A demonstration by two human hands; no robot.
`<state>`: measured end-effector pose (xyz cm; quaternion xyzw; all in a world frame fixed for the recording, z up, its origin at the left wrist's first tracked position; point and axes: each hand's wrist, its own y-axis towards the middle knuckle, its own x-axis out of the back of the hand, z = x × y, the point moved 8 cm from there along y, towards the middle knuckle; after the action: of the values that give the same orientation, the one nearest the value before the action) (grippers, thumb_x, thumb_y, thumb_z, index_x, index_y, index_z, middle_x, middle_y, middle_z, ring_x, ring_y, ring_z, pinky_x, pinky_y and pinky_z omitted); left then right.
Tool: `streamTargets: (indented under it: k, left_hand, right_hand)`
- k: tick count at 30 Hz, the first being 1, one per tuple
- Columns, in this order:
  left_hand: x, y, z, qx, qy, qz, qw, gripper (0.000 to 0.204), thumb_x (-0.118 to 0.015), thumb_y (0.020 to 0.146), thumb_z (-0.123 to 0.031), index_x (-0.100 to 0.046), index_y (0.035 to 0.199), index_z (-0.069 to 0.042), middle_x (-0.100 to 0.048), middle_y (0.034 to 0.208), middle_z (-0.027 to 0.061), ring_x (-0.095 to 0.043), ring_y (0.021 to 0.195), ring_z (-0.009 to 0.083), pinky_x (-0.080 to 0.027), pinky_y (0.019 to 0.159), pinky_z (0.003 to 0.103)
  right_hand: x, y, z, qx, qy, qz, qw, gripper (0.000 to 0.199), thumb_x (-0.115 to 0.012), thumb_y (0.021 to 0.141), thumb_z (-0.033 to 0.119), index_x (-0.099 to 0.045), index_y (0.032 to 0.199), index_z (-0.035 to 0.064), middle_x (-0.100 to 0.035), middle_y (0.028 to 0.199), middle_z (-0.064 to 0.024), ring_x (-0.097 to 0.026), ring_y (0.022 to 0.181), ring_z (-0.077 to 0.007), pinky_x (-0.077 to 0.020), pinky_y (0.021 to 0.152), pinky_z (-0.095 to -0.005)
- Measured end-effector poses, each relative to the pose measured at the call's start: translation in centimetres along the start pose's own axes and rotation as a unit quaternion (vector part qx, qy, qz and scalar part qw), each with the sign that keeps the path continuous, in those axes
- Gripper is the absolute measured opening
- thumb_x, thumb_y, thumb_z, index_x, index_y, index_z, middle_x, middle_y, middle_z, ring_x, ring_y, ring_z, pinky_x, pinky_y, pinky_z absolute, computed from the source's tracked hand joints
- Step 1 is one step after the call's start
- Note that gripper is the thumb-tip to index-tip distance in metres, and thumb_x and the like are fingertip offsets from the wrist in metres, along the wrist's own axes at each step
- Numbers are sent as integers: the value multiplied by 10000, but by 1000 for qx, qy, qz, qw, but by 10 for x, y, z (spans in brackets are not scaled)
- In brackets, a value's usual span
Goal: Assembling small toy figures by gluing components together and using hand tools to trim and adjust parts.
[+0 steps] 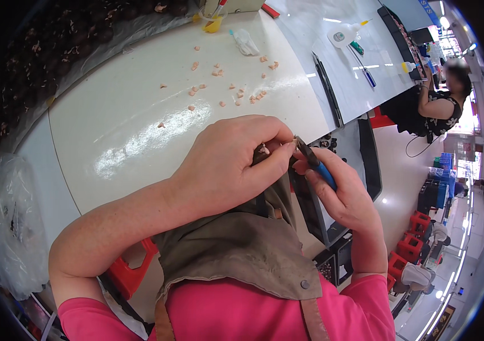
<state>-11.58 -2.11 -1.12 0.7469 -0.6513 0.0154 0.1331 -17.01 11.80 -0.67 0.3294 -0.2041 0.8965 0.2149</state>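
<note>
My left hand (242, 149) is closed above the near edge of the white table, its thumb and forefinger pinched together. A small dark piece with a pale pink bit (264, 150) shows between its curled fingers; most of it is hidden. Right beside those fingertips, my right hand (341, 184) grips blue-handled pliers (324, 172). The dark jaws of the pliers meet the left fingertips, where a tiny pale bit seems pinched. Farther off on the white table (111, 105) lie several small pale pink bits (217, 73), scattered loosely.
Dark round pieces with pale bits (43, 51) are heaped at the far left on plastic. A crumpled tissue (246, 42), a white bottle (341, 35), a screwdriver (370, 78) and black tweezers (327, 88) lie beyond. Grey trays (361, 148) stand at right; another person (441, 102) sits farther right.
</note>
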Motion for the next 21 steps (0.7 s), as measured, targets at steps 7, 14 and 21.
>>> streamTargets:
  k: [7,14,21]
  left_hand:
    - [3,-5,0,4,-3,-4,1000,110,-553,829,-97,-599,861,-3,-577,716,54,-530,614,104,-418,557,244]
    - [8,-11,5,2,8,-9,1000,96,-556,820,-90,-591,851,-6,-574,715,59,-532,614,113,-423,558,250]
    - [14,-11,7,4,0,-15,1000,104,-556,817,-96,-588,850,-4,-572,700,58,-535,621,119,-427,572,255]
  right_hand:
    - [-5,1,6,-14,21,19,999,268,-500,857,48,-491,1120,3,-584,993,-141,-580,915,-262,-446,808,-331]
    - [-12,5,6,-57,43,-11,997,141,-535,867,96,-520,992,32,-543,832,-63,-515,759,-144,-422,728,-265]
    - [-9,14,7,18,-60,-61,996,99,-541,864,52,-521,957,23,-536,793,-61,-520,716,-141,-427,676,-260]
